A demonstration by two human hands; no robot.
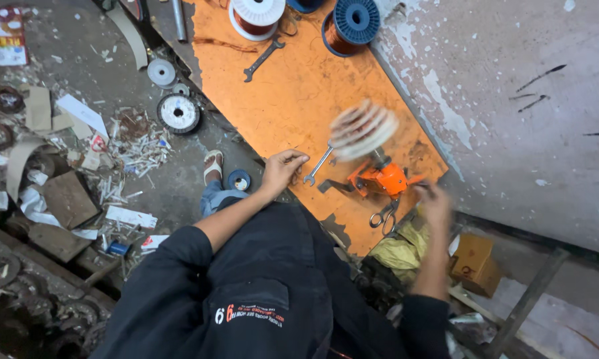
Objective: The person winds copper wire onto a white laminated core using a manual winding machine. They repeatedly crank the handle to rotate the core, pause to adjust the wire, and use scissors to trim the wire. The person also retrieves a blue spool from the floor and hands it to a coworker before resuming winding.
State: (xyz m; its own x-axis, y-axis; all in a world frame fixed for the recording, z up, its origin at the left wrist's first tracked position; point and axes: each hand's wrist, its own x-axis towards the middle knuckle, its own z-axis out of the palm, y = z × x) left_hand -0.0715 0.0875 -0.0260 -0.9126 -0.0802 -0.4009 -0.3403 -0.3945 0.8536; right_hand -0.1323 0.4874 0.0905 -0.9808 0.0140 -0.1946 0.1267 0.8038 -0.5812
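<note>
An orange hand-cranked winding machine stands near the front edge of an orange workbench. Its pale stepped former is blurred from spinning. My right hand, also blurred, is at the machine's crank on its right side. My left hand rests with curled fingers on the bench edge, left of the machine, holding nothing that I can see. A small open-ended spanner lies just beside its fingertips. Scissors lie below the machine.
Copper wire spools, one white and one blue, stand at the bench's far end beside a larger spanner. The floor at left is littered with paper scraps, discs and metal rings. A peeling wall runs along the right.
</note>
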